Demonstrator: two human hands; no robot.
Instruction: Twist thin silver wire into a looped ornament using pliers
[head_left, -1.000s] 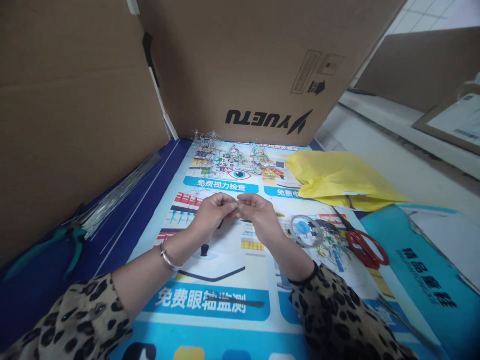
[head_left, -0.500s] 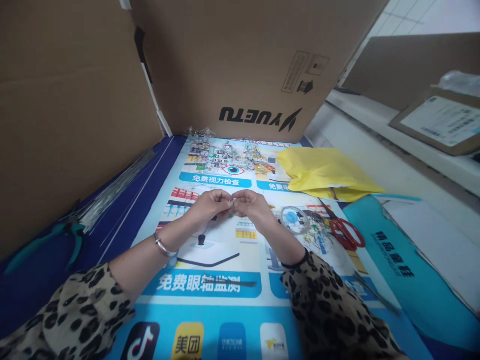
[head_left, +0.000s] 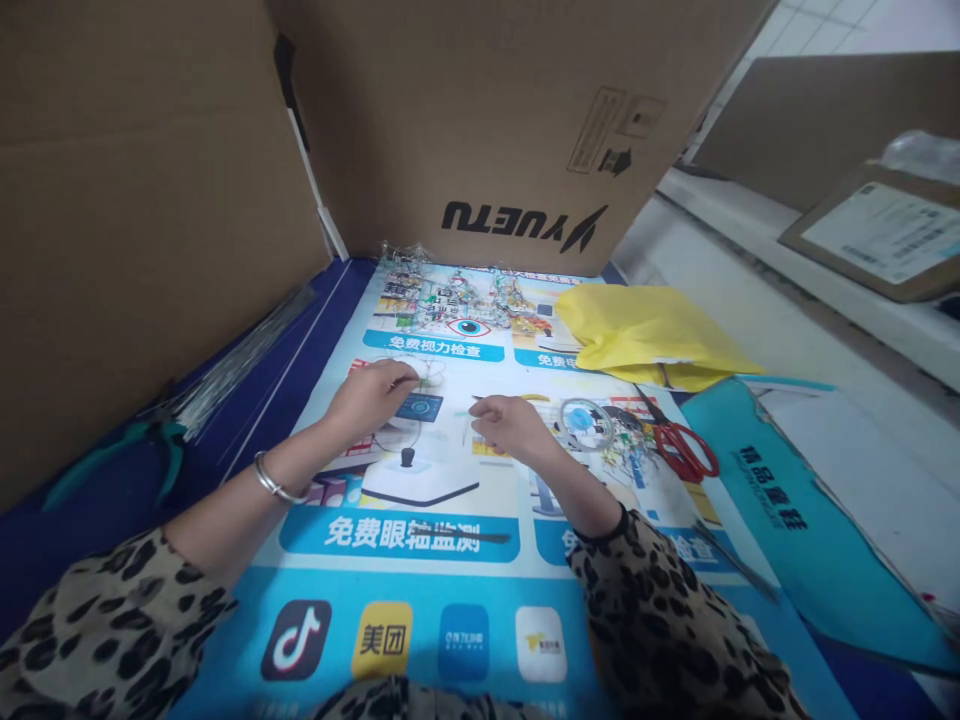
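Note:
My left hand is over the printed mat, left of the middle, with its fingers pinched together around thin wire that curves below and beyond it. To its right, my right hand is also closed, thumb against fingertips, with a thin, pale strand at the tips that is too fine to make out. The two hands are apart. Beside my right hand lies a clear round spool with a blue centre. A heap of thin wires and small beads lies beyond the hands.
Red-handled scissors and a yellow bag lie to the right, near a teal bag. Teal-handled pliers and a bundle of wires lie at left. Large cardboard panels stand behind.
My hands were together at the middle and have parted. My left hand has moved left and slightly up, while my right hand has stayed near its place. The view has shifted slightly.

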